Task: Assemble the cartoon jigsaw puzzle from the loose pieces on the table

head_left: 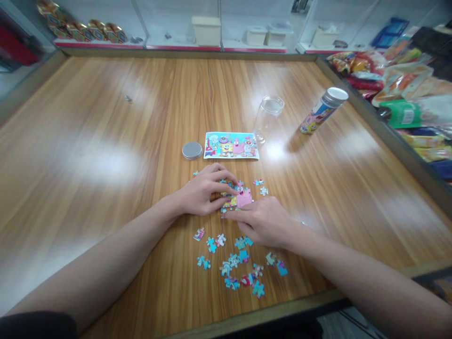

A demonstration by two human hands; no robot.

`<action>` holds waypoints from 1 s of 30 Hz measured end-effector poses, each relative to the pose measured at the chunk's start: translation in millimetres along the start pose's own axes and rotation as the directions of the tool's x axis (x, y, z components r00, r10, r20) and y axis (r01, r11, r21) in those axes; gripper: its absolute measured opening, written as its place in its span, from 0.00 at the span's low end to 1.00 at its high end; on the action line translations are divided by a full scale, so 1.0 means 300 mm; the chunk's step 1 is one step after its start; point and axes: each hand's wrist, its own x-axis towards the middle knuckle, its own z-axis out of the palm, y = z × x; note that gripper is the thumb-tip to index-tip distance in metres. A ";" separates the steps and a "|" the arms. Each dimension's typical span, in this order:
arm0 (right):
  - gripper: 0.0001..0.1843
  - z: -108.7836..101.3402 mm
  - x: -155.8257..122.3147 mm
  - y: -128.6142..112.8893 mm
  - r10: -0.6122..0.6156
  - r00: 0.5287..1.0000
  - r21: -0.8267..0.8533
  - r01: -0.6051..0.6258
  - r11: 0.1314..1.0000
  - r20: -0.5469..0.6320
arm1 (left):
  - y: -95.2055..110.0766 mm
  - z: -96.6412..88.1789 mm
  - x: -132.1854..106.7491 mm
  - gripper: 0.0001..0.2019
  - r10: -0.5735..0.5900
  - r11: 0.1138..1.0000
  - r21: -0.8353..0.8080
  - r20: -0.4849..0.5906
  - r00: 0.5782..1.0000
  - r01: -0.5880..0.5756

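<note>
My left hand (205, 192) rests on the wooden table (106, 155) with fingers curled over a small joined cluster of puzzle pieces (240, 196). My right hand (263, 220) lies just right of it, fingers pinched against the cluster's lower edge. The cluster shows pink and yellow cartoon parts. Several loose blue and pink pieces (236, 263) are scattered near the front edge below my hands. Two more loose pieces (261, 187) lie just beyond the cluster.
A cartoon reference picture (231, 145) lies past my hands, with a round metal lid (192, 150) on its left. A clear empty jar (268, 117) and a printed tube with a white cap (323, 110) stand at the right. Snack bags (406, 89) are piled along the right side.
</note>
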 end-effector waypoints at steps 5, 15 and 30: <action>0.19 -0.003 0.001 0.009 -0.008 1.000 0.006 0.008 1.000 -0.002 | 0.005 -0.009 -0.001 0.14 -0.011 1.000 -0.007 0.027 1.000 0.011; 0.20 -0.010 0.001 0.011 -0.018 0.999 -0.022 0.019 1.000 0.047 | 0.008 -0.010 -0.005 0.14 -0.028 1.000 0.006 0.053 0.998 0.028; 0.18 -0.008 -0.016 0.021 -0.024 1.000 0.101 0.022 0.995 0.020 | 0.014 -0.010 0.000 0.15 -0.014 1.000 -0.018 0.029 0.999 0.015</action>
